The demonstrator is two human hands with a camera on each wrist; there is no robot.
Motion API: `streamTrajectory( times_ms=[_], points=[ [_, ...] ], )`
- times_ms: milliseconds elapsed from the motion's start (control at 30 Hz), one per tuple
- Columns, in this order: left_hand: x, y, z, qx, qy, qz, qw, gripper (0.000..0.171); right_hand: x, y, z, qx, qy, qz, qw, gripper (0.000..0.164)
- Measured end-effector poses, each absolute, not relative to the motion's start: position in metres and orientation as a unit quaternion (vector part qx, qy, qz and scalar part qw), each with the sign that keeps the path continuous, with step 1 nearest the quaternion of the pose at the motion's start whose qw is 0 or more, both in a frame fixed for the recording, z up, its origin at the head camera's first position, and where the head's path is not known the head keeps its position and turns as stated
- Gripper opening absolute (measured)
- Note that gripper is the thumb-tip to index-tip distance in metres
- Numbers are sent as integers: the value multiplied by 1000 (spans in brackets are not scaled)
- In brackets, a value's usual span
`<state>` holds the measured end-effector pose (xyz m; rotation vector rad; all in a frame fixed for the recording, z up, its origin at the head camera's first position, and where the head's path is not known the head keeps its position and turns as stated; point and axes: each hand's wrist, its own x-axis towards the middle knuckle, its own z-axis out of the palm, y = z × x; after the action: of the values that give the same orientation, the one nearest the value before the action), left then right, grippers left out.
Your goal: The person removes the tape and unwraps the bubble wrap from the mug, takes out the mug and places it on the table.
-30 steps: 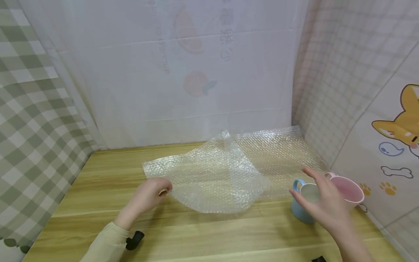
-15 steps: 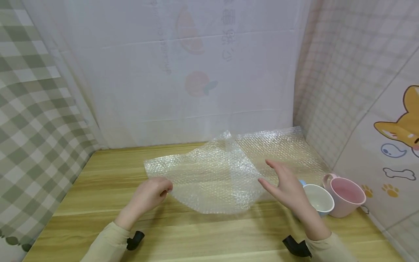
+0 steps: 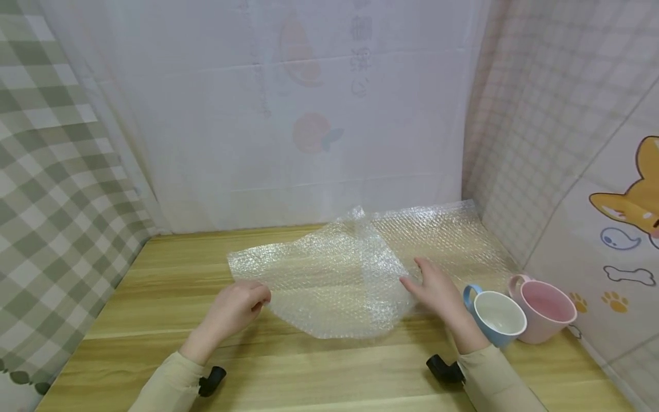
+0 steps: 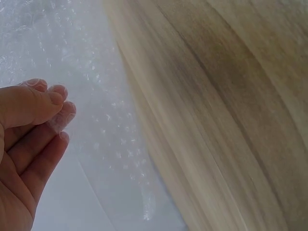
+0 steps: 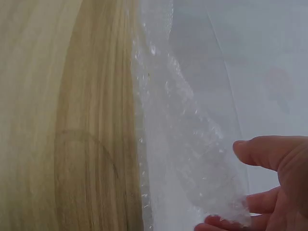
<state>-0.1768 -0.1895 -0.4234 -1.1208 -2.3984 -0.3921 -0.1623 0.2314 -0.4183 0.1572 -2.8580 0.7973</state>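
A clear sheet of bubble wrap (image 3: 319,286) bows upward off the wooden table, its near edge curving between both hands. My left hand (image 3: 234,309) pinches its left side; in the left wrist view the thumb presses the film against the fingers (image 4: 61,115). At the opposite side is my right hand (image 3: 437,294), thumb spread away from the fingers. The right wrist view has those fingers (image 5: 219,222) touching the wrap's edge, partly behind the film, while the thumb (image 5: 257,150) stands off it.
More bubble wrap (image 3: 437,234) lies flat at the back right. A blue mug (image 3: 499,315) stands beside my right wrist, with a pink mug (image 3: 546,309) close to it near the right wall. Black pieces (image 3: 212,380) show at both wrists.
My right hand has moved left from over the mugs to the wrap's right side, uncovering the blue mug. My left hand keeps its pinch, nearly in place.
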Motion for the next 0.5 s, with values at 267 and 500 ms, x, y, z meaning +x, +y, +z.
streamTrajectory(
  times_ms=[267, 500],
  points=[
    [-177, -190, -425, -411, -867, -140, 242, 35, -175, 234, -425, 38, -962, 270, 15, 54],
    [-178, -192, -425, -413, -855, -146, 276, 36, -178, 232, -423, 54, -963, 259, 47, 26]
  ],
)
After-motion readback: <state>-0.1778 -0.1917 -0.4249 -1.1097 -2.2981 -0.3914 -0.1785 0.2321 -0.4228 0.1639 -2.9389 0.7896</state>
